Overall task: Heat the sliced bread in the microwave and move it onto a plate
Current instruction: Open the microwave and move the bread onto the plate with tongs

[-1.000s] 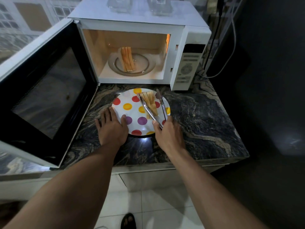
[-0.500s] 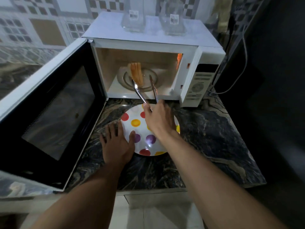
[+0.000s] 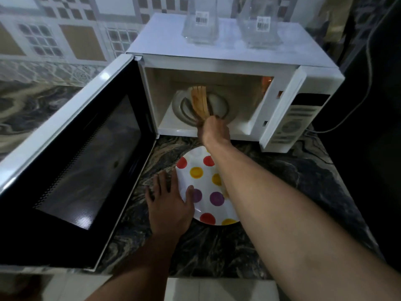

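The white microwave stands open, its door swung far left. Bread slices stand upright on the glass turntable inside. My right hand reaches into the cavity, shut on metal tongs that are mostly hidden and blurred at the slices. A white plate with coloured dots lies on the counter in front of the microwave. My left hand rests flat on the counter, thumb touching the plate's left rim. My right forearm hides the plate's right side.
Two clear glass containers stand on top of the microwave. The dark marbled counter extends to the right. A cable hangs right of the control panel. The open door blocks the left side.
My right hand has lifted the tongs off the plate, left bread there, and moved forward into the microwave to the upright slices. My left hand has stayed at the plate's rim.
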A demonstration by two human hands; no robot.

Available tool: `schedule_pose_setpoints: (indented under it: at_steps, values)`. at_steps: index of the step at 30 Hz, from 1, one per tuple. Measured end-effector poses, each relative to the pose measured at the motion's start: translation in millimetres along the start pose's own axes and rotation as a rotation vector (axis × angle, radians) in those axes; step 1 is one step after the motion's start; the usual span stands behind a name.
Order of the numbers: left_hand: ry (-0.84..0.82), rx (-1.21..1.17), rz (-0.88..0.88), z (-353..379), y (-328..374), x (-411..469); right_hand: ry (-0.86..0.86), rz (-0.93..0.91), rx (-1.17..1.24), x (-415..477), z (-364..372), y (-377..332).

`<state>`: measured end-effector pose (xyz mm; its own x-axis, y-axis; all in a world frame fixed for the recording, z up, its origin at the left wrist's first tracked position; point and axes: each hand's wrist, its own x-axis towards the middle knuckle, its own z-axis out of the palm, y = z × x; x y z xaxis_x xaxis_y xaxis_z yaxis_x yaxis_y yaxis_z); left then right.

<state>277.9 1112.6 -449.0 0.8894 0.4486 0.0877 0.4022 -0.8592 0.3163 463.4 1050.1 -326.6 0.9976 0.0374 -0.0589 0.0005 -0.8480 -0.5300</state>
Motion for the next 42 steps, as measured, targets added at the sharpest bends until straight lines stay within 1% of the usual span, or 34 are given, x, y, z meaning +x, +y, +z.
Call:
schedule_pose_setpoints:
  at_steps: [8, 15, 19, 26, 29, 33, 38, 42]
  values:
    - [-0.005, 0.006, -0.002, 0, -1, 1, 0.020, -0.027, 0.003, 16, 6, -1]
    - [0.003, -0.001, -0.008, 0, 0, 2, 0.038, -0.086, -0.045, 9, 1, 1]
    - [-0.005, 0.014, -0.008, 1, -1, 2, 0.026, -0.071, -0.055, -3, -5, 5]
    - [-0.022, 0.025, 0.002, 0, -2, 0, 0.036, -0.029, 0.016, -45, -19, 16]
    - [-0.066, 0.016, 0.001, -4, 0, -1, 0.038, -0.062, 0.032, -70, -32, 22]
    - [-0.138, -0.022, -0.001, -8, -1, 2, 0.041, -0.060, 0.015, -104, -48, 30]
    - [-0.206, 0.041, 0.076, -12, -10, -2, 0.029, -0.079, 0.037, -143, -44, 46]
    - [-0.221, 0.054, 0.039, -15, -5, -12, 0.021, -0.099, 0.025, -174, -38, 58]
